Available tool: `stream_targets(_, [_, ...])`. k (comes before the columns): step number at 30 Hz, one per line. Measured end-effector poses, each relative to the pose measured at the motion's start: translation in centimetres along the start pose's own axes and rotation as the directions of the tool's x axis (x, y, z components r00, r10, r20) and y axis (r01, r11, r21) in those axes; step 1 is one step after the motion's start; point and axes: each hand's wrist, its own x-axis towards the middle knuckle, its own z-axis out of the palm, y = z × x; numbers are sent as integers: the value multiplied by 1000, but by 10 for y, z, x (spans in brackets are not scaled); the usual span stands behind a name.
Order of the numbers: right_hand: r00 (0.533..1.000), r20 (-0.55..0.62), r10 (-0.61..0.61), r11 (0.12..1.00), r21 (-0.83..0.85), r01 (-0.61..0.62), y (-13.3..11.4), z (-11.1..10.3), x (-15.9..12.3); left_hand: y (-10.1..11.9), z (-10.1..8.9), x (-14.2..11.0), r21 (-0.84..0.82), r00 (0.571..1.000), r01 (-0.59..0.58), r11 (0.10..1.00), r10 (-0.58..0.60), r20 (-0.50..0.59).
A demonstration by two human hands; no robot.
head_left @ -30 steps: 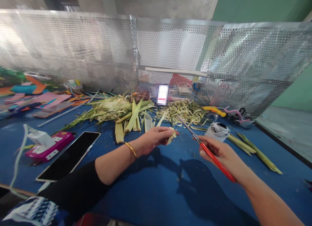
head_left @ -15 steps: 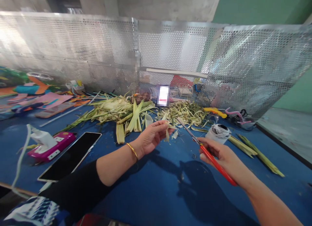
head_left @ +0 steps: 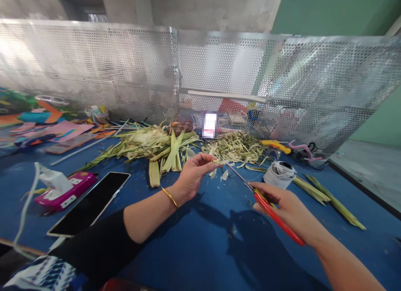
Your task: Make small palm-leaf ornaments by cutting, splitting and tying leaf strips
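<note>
My left hand (head_left: 194, 174), with a gold bangle at the wrist, pinches a small pale piece of husk (head_left: 220, 162) between thumb and fingertips. My right hand (head_left: 280, 201) is wrapped round the red handles of a pair of scissors (head_left: 265, 204). The scissors' blades point up and left, their tips close to the husk piece; whether they touch it I cannot tell. Small cut scraps (head_left: 224, 175) lie on the blue table below my left fingertips. Beyond the hands are a heap of thin shredded strips (head_left: 239, 145) and a larger pile of husk leaves (head_left: 144, 142).
A spool of white thread (head_left: 280, 174) and two green stalks (head_left: 335, 202) are at the right. A yellow-handled tool (head_left: 276, 145) sits behind them. Leftward are a black-screened phone (head_left: 90, 204) and a magenta power strip (head_left: 67, 190) with a white plug. A perforated metal screen (head_left: 219, 65) borders the back.
The husk piece in my left hand has turned from hanging down to pointing right. A pale scrap has dropped to the table. The scissors' tips are now closer to the left fingertips.
</note>
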Motion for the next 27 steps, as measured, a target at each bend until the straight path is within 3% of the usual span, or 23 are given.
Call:
stream_targets(9, [1000,-4,-5,1000,11,5,-4,-3,0,-1,-1,2,169,997,-72,983,72,6])
stream_targets(27, [999,-37,-28,993,-114,24,14,-2,3,1,0,1,214,997,-62,975,70,-32])
